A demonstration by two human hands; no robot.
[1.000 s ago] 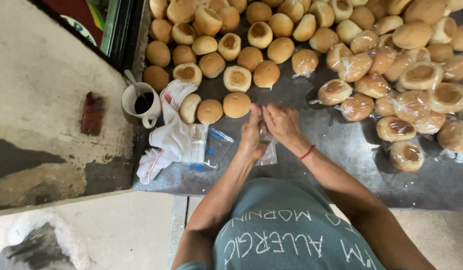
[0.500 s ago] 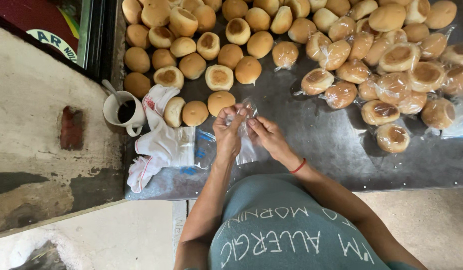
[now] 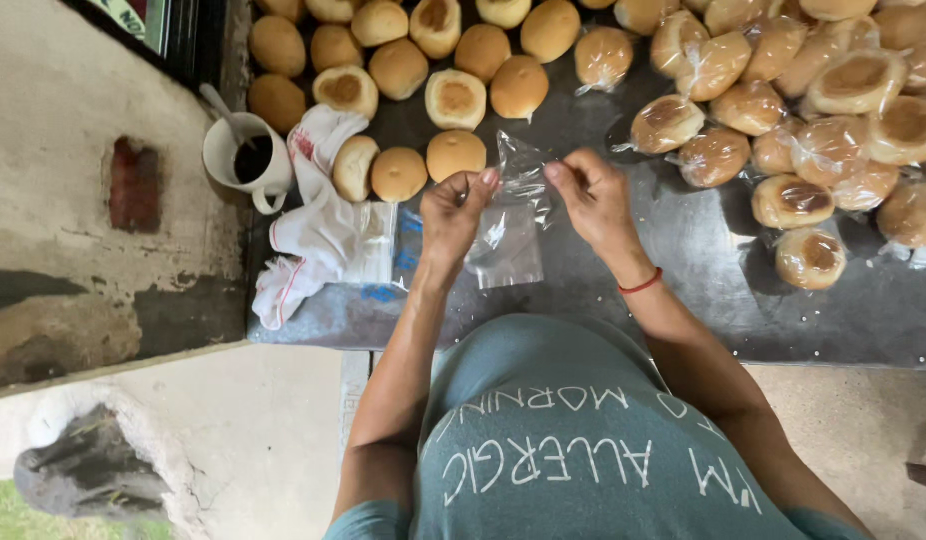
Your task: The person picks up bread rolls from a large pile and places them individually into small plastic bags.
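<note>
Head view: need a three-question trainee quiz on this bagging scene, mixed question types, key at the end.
1. True or false: the left hand and the right hand both pinch the small clear plastic bag.
2. Multiple choice: the white mug of dark drink stands (A) among the wrapped buns, (B) at the left edge of the dark metal table, beside the crumpled white cloth, (C) on the ground.
3. Fill in: the round golden unwrapped buns lie to the left; the buns wrapped in clear plastic lie to the ____.

Key: 1 true; 2 B; 3 right.
</note>
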